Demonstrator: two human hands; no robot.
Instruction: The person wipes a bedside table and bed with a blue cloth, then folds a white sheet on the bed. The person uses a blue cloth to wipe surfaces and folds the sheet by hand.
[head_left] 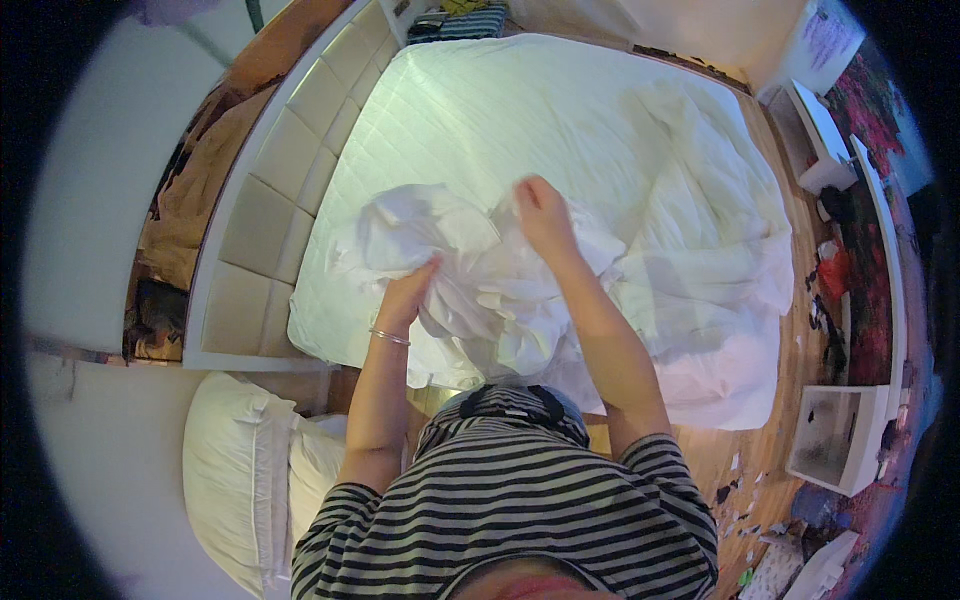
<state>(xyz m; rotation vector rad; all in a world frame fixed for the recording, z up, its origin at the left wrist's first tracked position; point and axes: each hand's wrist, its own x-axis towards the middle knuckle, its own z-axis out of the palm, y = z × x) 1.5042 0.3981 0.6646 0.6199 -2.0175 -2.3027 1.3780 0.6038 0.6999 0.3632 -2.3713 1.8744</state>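
Observation:
A bunched heap of thin white bedding cloth (470,285) lies in front of me on the near side of the bed. My left hand (410,292), with a bangle on its wrist, is closed on a fold at the heap's left part. To the right and farther forward, my right hand (545,218) is curled into a fist over the cloth. Its fingertips are slightly blurred, and what they hold, if anything, is hidden. Under the heap is a quilted white mattress cover (470,110). A rumpled white quilt (700,210) spreads across the bed's right part.
A padded cream headboard (270,190) borders the bed on the left. White pillows (235,470) are stacked at my lower left. Along the right stand white furniture pieces (845,435), with scattered scraps on the wooden floor (690,460). Folded dark striped fabric (460,22) sits beyond the bed's far left corner.

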